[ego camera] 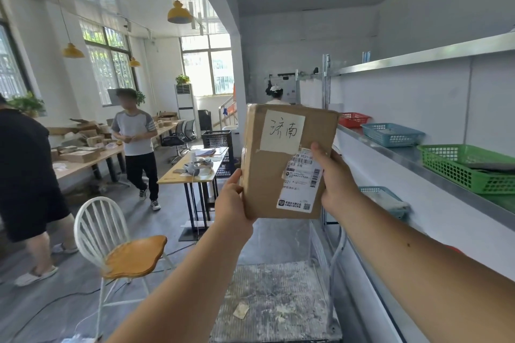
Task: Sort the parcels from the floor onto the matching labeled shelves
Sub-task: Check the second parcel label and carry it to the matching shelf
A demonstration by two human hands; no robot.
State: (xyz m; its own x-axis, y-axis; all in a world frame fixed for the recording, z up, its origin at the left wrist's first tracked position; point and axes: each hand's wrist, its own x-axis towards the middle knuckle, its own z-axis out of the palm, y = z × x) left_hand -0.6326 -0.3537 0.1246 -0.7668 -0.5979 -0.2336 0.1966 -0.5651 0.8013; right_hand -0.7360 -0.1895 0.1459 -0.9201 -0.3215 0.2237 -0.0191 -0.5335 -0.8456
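Beside the metal shelf (390, 145) | cardboard parcel (267, 172) held upright in the air, handwritten label (282, 131) facing the camera | left hand (232, 200) grips its left edge, right hand (337, 181) its right edge, thumb over the shipping label (302, 184) | risk: no shelf labels legible, so a mix-up between red basket (354, 119), blue basket (391, 133) and green basket (462, 167) is possible; low grips could let it tip

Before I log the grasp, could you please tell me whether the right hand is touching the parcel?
Touching. The head view shows the right hand gripping the parcel by its right edge, thumb on the label.
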